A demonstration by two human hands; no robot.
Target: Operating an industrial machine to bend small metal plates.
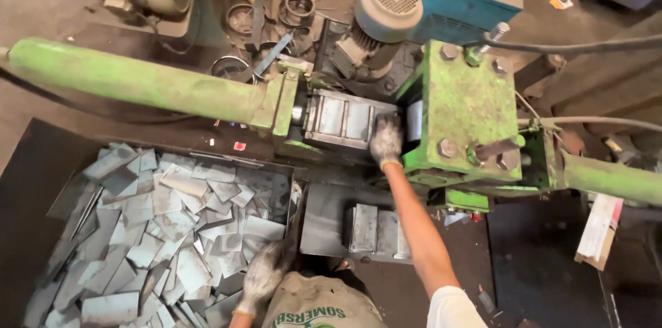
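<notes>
Gloved right hand (386,139) closed on metal block (345,120) in green press (469,107); left hand (265,274), fingers loosely curled, empty, nr bin of metal offcuts (158,224).

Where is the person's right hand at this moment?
In the head view, the gloved right hand is up at centre, against the green machine block, just right of the ribbed metal part.

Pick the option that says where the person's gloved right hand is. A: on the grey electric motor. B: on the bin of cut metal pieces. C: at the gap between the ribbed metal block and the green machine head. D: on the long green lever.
C: the right hand reaches up to the gap between the ribbed metal block and the green machine head.
</notes>
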